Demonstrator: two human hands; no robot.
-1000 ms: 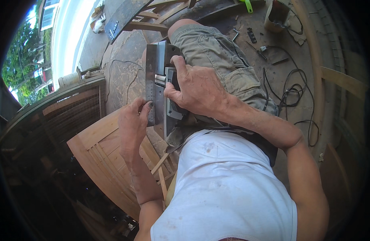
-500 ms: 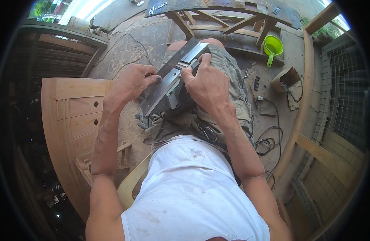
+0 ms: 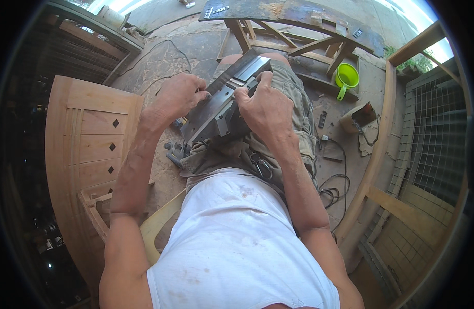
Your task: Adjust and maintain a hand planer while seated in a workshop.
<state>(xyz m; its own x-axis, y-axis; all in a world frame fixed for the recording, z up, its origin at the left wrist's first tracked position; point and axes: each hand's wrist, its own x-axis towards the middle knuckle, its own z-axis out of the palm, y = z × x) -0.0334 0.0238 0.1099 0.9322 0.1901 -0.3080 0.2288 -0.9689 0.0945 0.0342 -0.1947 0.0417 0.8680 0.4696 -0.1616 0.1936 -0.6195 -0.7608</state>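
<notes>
An electric planer rests sole up across my lap, its shiny metal sole plates and cutter slot facing me. My right hand grips its right side, thumb and index finger pressed by the cutter slot. At the opposite edge is my left hand, its fingers bent and pinched together beside the sole. Whatever lies between those fingertips is too small to make out. Part of the planer's body is hidden under the sole and behind my right hand.
Ahead stands a low wooden workbench. A green dipper, an open container and a coiled black cord lie to the right. On the left leans a panelled wooden door; a wooden frame rises at right.
The view has shifted slightly, so the bench and door sit differently in it. My left hand stays pinched by the planer's edge, with a small movement; my right hand keeps its place.
</notes>
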